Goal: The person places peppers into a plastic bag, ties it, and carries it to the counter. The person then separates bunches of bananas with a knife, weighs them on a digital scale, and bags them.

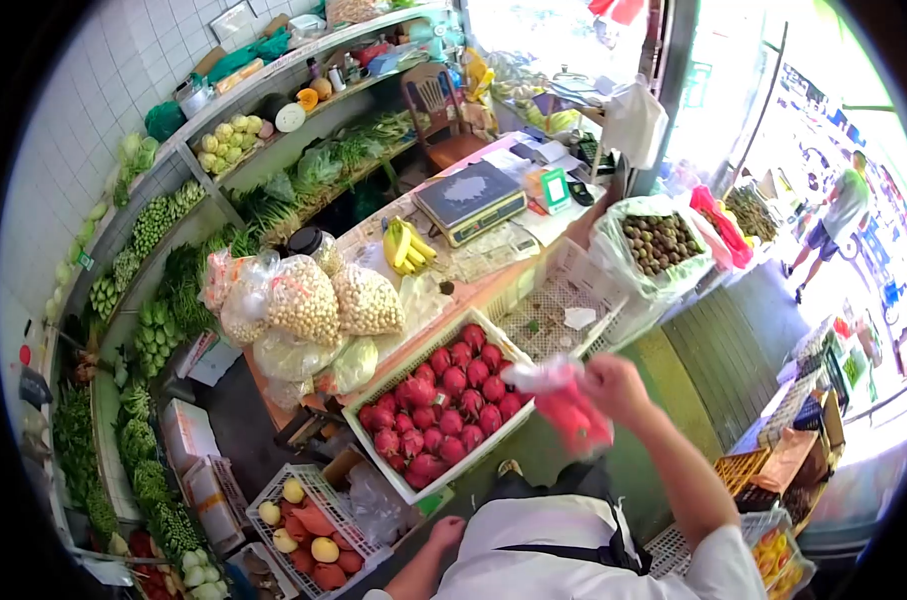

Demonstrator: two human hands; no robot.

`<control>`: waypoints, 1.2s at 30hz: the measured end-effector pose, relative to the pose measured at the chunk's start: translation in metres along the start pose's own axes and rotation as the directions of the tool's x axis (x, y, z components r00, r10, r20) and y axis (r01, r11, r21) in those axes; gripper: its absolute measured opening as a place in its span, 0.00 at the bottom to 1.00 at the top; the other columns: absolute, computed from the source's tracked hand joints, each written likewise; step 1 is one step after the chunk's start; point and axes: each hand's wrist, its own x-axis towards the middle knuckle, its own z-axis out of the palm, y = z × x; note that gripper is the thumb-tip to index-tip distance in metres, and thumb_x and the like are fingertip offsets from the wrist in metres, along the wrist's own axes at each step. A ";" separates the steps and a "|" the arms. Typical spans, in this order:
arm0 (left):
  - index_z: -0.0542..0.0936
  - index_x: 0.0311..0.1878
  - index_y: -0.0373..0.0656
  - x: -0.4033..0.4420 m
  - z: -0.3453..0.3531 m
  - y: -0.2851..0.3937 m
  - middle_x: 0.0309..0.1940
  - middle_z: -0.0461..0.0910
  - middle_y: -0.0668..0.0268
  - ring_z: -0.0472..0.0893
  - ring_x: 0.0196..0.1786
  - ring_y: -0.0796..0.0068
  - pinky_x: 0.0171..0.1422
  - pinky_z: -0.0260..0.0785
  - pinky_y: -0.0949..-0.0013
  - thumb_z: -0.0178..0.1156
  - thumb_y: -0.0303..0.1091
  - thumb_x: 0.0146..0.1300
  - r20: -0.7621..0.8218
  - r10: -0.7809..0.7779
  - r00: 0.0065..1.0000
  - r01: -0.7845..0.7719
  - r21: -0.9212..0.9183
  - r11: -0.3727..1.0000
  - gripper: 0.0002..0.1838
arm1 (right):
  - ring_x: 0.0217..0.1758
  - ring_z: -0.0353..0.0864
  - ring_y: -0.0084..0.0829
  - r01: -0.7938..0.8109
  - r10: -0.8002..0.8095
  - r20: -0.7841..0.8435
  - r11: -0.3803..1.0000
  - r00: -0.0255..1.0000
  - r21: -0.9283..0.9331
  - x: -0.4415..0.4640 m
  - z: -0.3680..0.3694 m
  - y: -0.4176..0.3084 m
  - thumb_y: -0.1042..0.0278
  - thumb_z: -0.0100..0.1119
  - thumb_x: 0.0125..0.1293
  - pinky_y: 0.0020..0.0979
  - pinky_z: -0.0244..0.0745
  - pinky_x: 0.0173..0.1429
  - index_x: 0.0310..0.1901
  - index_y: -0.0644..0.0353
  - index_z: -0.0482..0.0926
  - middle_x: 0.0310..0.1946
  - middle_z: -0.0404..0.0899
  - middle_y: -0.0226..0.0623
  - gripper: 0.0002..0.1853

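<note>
My right hand [618,388] is raised in front of me, fingers closed on a red plastic bag [577,412] with a whitish upper part; its contents are blurred. The bag hangs just right of a white crate [518,352] full of dragon fruit [453,380]. Low beside my body, my left hand [447,531] is curled closed with nothing visible in it. It is nearest to the dragon fruit crate and a lower crate [308,475] of pale round fruit and orange-red wrapped items.
A counter holds a scale [469,202], bananas [406,246] and bagged round pale goods [303,300]. Vegetable shelves [188,160] curve along the left wall. A bag-lined crate of brown round produce [661,245] stands right. Another person [845,212] is outside.
</note>
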 end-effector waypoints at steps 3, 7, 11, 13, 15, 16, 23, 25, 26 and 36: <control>0.85 0.51 0.41 0.002 -0.015 0.120 0.39 0.87 0.61 0.85 0.39 0.76 0.46 0.78 0.70 0.61 0.41 0.71 -0.045 -0.107 0.993 0.080 -0.408 0.910 0.15 | 0.30 0.76 0.53 0.080 -0.085 -0.062 0.994 0.994 -0.081 0.184 0.003 0.035 0.57 0.68 0.61 0.48 0.70 0.35 0.23 0.62 0.72 0.23 0.73 0.48 0.19; 0.82 0.51 0.41 0.008 0.012 0.116 0.37 0.86 0.63 0.83 0.34 0.74 0.38 0.78 0.70 0.61 0.39 0.73 -0.203 -0.212 0.956 0.030 -0.651 0.759 0.13 | 0.34 0.78 0.53 0.229 -0.249 -0.116 0.960 0.962 -0.158 0.354 0.015 0.061 0.58 0.66 0.64 0.49 0.71 0.38 0.28 0.60 0.73 0.29 0.75 0.47 0.16; 0.82 0.50 0.41 -0.028 0.082 0.067 0.35 0.84 0.62 0.83 0.32 0.73 0.34 0.78 0.68 0.61 0.37 0.72 -0.197 -0.560 0.805 0.037 -0.925 0.379 0.11 | 0.40 0.81 0.53 0.360 -0.381 -0.063 0.909 0.923 -0.211 0.485 0.049 0.101 0.58 0.65 0.64 0.51 0.74 0.42 0.31 0.60 0.75 0.33 0.80 0.47 0.14; 0.81 0.53 0.41 -0.068 0.125 0.074 0.35 0.84 0.62 0.83 0.32 0.72 0.35 0.78 0.68 0.61 0.36 0.72 -0.159 -0.657 0.737 0.120 -0.926 0.358 0.12 | 0.41 0.81 0.53 0.410 -0.422 -0.016 0.889 0.906 -0.205 0.531 0.086 0.134 0.58 0.64 0.64 0.51 0.74 0.44 0.32 0.61 0.76 0.34 0.80 0.47 0.14; 0.81 0.53 0.41 -0.097 0.164 0.117 0.36 0.84 0.61 0.83 0.32 0.72 0.35 0.79 0.68 0.61 0.36 0.72 -0.128 -0.749 0.650 0.229 -0.907 0.354 0.12 | 0.42 0.81 0.54 0.326 -0.322 0.055 0.926 0.945 -0.188 0.558 0.127 0.169 0.58 0.61 0.65 0.52 0.75 0.46 0.36 0.61 0.77 0.38 0.82 0.48 0.13; 0.81 0.53 0.41 -0.106 0.181 0.138 0.36 0.84 0.61 0.83 0.32 0.72 0.35 0.79 0.68 0.61 0.36 0.72 -0.109 -0.775 0.622 0.260 -0.905 0.336 0.12 | 0.42 0.81 0.54 0.339 -0.331 0.076 0.927 0.941 -0.162 0.563 0.141 0.176 0.58 0.61 0.65 0.52 0.75 0.46 0.36 0.61 0.77 0.38 0.82 0.48 0.13; 0.80 0.55 0.40 -0.102 0.262 0.272 0.38 0.84 0.61 0.84 0.33 0.71 0.36 0.79 0.67 0.61 0.36 0.73 -0.081 -0.816 0.573 0.271 -0.920 0.282 0.13 | 0.49 0.82 0.51 0.275 -0.267 0.075 0.953 0.961 -0.126 0.584 0.227 0.228 0.52 0.60 0.69 0.56 0.71 0.54 0.37 0.59 0.81 0.39 0.85 0.46 0.16; 0.80 0.55 0.40 -0.097 0.274 0.297 0.39 0.84 0.61 0.84 0.33 0.71 0.36 0.79 0.67 0.60 0.35 0.73 -0.089 -0.808 0.583 0.252 -0.925 0.284 0.13 | 0.45 0.82 0.52 0.280 -0.277 0.035 0.951 0.960 -0.134 0.587 0.226 0.222 0.51 0.62 0.67 0.55 0.71 0.51 0.36 0.60 0.81 0.36 0.84 0.48 0.17; 0.79 0.56 0.40 -0.093 0.278 0.306 0.39 0.84 0.61 0.84 0.33 0.70 0.36 0.79 0.67 0.60 0.35 0.73 -0.097 -0.805 0.586 0.240 -0.928 0.286 0.13 | 0.40 0.82 0.53 0.271 -0.279 -0.034 0.951 0.960 -0.149 0.589 0.221 0.216 0.50 0.63 0.66 0.55 0.70 0.47 0.34 0.60 0.81 0.32 0.84 0.50 0.18; 0.78 0.58 0.39 -0.081 0.294 0.358 0.41 0.84 0.60 0.84 0.34 0.69 0.37 0.79 0.66 0.60 0.35 0.74 -0.116 -0.756 0.644 0.267 -0.892 0.364 0.15 | 0.53 0.81 0.53 0.293 -0.295 0.016 0.939 0.955 -0.183 0.606 0.201 0.203 0.45 0.70 0.61 0.51 0.75 0.56 0.52 0.58 0.77 0.49 0.80 0.48 0.27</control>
